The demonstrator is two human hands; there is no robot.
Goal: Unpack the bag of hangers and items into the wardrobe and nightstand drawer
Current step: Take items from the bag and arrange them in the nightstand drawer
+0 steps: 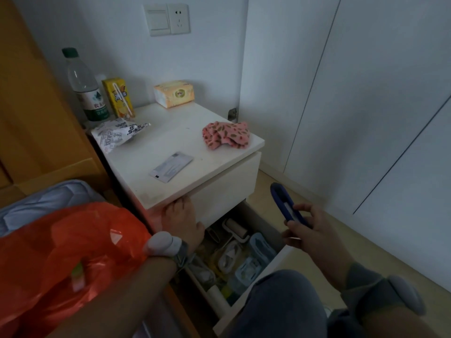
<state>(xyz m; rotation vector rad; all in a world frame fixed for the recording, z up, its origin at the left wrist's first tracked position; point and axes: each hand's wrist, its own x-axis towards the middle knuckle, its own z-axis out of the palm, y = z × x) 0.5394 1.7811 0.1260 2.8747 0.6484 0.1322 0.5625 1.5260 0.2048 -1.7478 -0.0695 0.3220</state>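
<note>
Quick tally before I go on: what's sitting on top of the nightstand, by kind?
Drinks: 2 (water bottle, yellow carton)
tissue pack: 1
printed wrapper: 1
flat sachet: 1
pink cloth: 1
Total: 6

Orange bag (61, 252) cut off left & bottom. Left hand (181, 223) fingertips hidden under nightstand top (170, 147). Knee (280, 303) covers pt of drawer (258, 215); contents too dim to ID. Blue item (285, 203) in right hand (310, 230): unclear what.
</note>
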